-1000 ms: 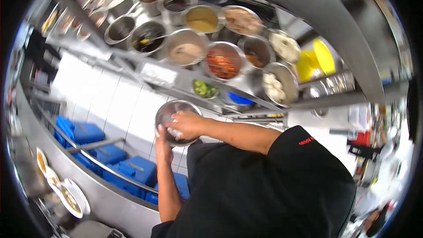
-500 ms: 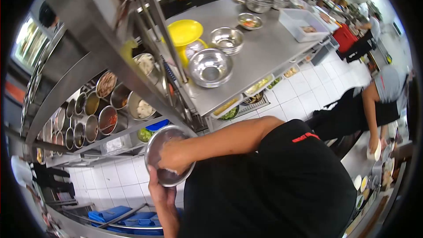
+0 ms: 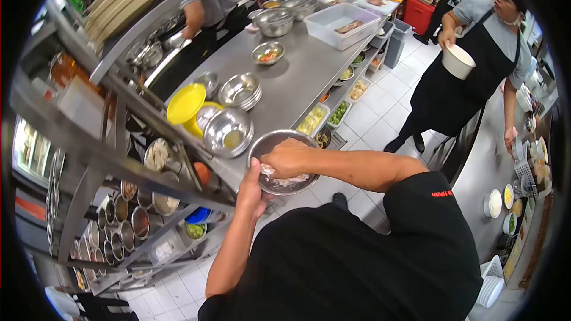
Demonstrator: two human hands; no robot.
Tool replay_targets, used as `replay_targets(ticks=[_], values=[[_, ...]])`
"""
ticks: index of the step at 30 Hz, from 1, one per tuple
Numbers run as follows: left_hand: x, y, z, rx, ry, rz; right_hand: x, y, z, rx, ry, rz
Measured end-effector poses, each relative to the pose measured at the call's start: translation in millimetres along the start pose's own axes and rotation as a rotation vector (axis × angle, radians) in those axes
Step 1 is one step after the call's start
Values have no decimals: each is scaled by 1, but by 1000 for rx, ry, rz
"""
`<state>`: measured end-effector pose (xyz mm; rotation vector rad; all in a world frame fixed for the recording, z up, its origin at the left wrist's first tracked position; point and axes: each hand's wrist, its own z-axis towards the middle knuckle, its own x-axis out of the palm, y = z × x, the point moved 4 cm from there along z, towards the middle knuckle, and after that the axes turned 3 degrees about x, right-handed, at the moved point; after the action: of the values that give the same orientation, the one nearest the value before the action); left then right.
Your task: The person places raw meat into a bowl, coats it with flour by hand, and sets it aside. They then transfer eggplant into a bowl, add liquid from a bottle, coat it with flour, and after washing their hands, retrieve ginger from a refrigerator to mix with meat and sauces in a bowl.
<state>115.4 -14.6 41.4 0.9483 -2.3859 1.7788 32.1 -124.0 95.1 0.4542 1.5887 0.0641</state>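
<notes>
A steel mixing bowl (image 3: 270, 141) is held out in front of my body, near the corner of the steel counter. My left hand (image 3: 252, 189) grips its left rim, thumb over the edge and fingers underneath. Inside the bowl my right hand (image 3: 287, 159) is closed, its fingers curled down into pale, pinkish-white pieces (image 3: 292, 181) that look like raw meat. My fingertips are partly hidden among them. Just beyond the bowl, a stack of shiny steel bowls (image 3: 228, 132) stands on the counter edge.
The steel counter (image 3: 285, 92) carries more bowls (image 3: 240, 91), a yellow bowl (image 3: 186, 103), a bowl of cut vegetables (image 3: 267, 53) and a plastic tub (image 3: 342, 27). A metal rack (image 3: 143, 151) with food pots stands left. At right, a co-worker (image 3: 455, 92) holds a white container (image 3: 458, 61).
My view has swung, and the bowl in my hands now sits beside the counter corner instead of by the rack. The co-worker at right has turned and lifted the white container.
</notes>
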Motion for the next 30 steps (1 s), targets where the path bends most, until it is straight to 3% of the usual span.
replay_targets(ticks=[6, 9, 10, 13, 17, 19, 20, 21, 22, 23, 25, 28, 30], values=[[109, 6, 105, -21, 72, -54, -40, -149, -24, 278, -201, 38], [154, 8, 156, -35, 72, -29, -56, -198, -41, 230, -327, 26], [169, 6, 168, -34, 52, -31, -56, -213, -47, 254, -194, 64], [194, 19, 215, -29, 53, -12, -49, -267, -65, 86, -217, 69], [227, 39, 243, -10, -39, 94, -44, -335, -74, 303, 32, 305], [226, 64, 272, 65, -104, 167, -55, -352, -85, 372, 42, 415], [245, 54, 268, 98, -6, 26, -57, -356, -91, 395, 42, 462], [245, 64, 280, 107, 74, 116, -37, -371, -88, 205, -198, 318], [259, 59, 282, 195, 106, 157, -19, -380, -85, 153, -261, 213], [271, 53, 277, 237, -53, 247, -18, -385, -89, 216, -145, 344], [286, 49, 276, 207, 40, 351, -42, -375, -106, 343, -142, 310], [304, 54, 268, -149, 152, 97, -34, -384, -115, 354, -167, 194], [307, 64, 277, -124, 150, 46, -41, -399, -110, 423, -216, 170]])
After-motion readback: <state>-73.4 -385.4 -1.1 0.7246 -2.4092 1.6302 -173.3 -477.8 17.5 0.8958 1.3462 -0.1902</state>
